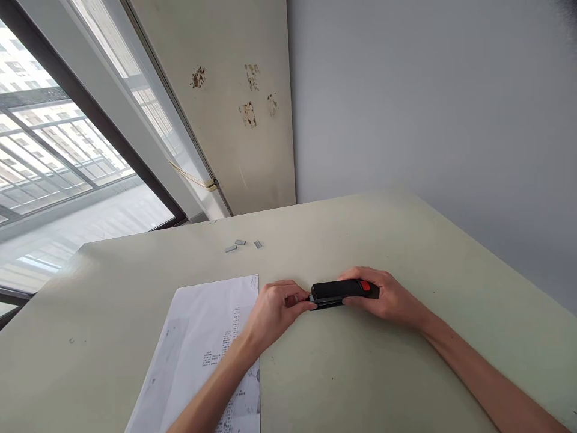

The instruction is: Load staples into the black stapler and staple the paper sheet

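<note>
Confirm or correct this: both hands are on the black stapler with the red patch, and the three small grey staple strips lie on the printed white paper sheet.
Wrong on one point: the head view shows the small grey staple strips on the pale tabletop, beyond the white paper sheet. The rest stands.

R fingers (pixel 356 272) pt hidden behind stapler (pixel 336 290), paper (pixel 193 307) cut off @ btm, print (pixel 226 340) illegible

Office-like room (pixel 406 102), pale table (pixel 360 376), printed paper (pixel 202 313), black stapler (pixel 334 290), staple strips (pixel 231 248), large window (pixel 90 106)
</note>
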Available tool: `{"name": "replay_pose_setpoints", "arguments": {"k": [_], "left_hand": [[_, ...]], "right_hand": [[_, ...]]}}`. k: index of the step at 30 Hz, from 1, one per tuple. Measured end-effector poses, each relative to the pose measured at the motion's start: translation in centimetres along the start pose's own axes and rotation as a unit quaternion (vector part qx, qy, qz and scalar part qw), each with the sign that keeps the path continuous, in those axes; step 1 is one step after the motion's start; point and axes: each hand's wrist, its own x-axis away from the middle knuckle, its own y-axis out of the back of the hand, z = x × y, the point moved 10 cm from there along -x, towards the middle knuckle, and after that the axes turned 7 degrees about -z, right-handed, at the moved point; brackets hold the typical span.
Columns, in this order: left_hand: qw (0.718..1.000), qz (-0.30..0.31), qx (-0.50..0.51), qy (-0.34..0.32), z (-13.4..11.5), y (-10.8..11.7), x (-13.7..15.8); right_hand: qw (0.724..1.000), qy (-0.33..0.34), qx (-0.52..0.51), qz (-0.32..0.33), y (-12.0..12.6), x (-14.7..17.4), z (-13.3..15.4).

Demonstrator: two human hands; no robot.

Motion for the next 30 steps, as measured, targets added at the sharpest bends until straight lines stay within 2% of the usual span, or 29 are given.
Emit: {"name": "replay_pose_setpoints", "arguments": {"k": [5,22,30], "left_hand": [[1.0,0.004,-0.002,-0.009,-0.3,-0.4,-0.4],[0.998,-0.018,0.054,-0.005,0.7,-1.0,-0.8],[0.998,-0.019,0.059,-0.003,0.7,-1.2,-0.9]], "right_hand": [[1.0,0.001,-0.012,0.002,-0.1,-0.1,-0.3],[0.997,0.003,-0.081,-0.005,-0.1,0.2,0.1],[0.998,-0.003,-0.07,-0.006,-0.2,0.1,0.1]]}}
